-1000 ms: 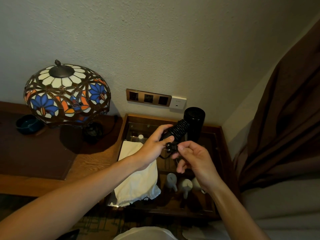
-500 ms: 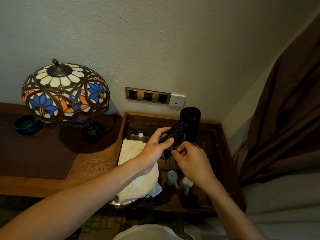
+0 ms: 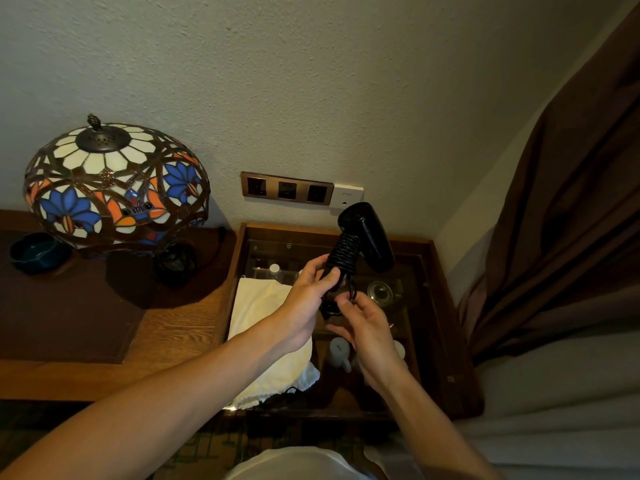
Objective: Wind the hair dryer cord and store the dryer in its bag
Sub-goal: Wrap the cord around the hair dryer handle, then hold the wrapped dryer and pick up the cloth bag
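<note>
White bag (image 3: pixel 270 327): soft cloth on the counter (image 3: pixel 173 327), beneath the forearms.
Dryer (image 3: pixel 363 237): rigid, probably light; held above the counter.
Left hand (image 3: pixel 304 299): grips the cord-wound handle (image 3: pixel 343 252).
Right hand (image 3: pixel 367 327): pinches the springy cord's end.

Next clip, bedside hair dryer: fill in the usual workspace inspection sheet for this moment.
Surface: glass-topped side table, wooden desk beside it.
Job's things: black hair dryer held up; white cloth bag lying on the glass.
Clutter: cups and small bottles under the glass.
Hands: left hand grips the dryer's handle; right hand pinches the cord's end.
Cables: cord coiled round the handle, short tail loose.
Surroundings: stained-glass lamp, wall sockets, brown curtain.
</note>
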